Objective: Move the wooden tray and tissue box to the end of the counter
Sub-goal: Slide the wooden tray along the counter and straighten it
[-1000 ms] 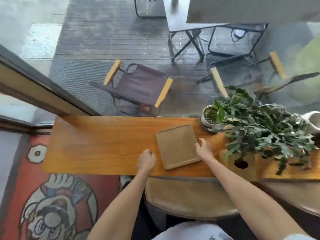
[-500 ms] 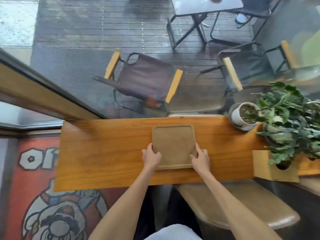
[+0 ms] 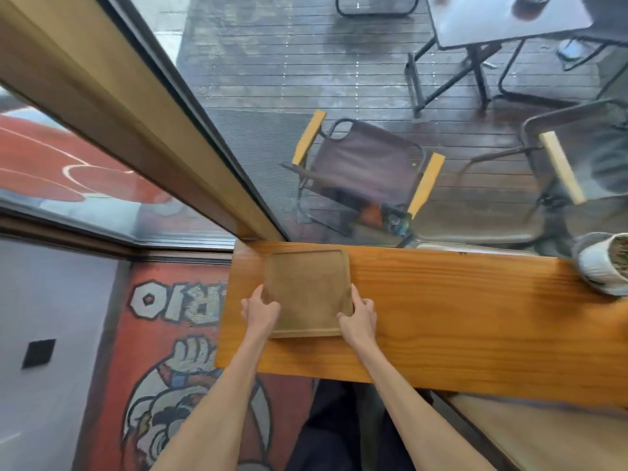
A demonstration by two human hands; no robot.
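Both hands grip the wooden tray [image 3: 307,292], the left hand [image 3: 259,311] on its left edge and the right hand [image 3: 359,314] on its right. It lies flat at the left end of the counter [image 3: 458,311], beside a window [image 3: 339,96]. A white plant pot [image 3: 599,266] stands far right; a painted rug [image 3: 176,351] covers the floor below.

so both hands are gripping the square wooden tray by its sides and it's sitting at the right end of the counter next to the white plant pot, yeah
Not quite. The head view shows the left hand and right hand gripping the square wooden tray by its sides, but it sits at the left end of the orange wooden counter, far from the white plant pot.
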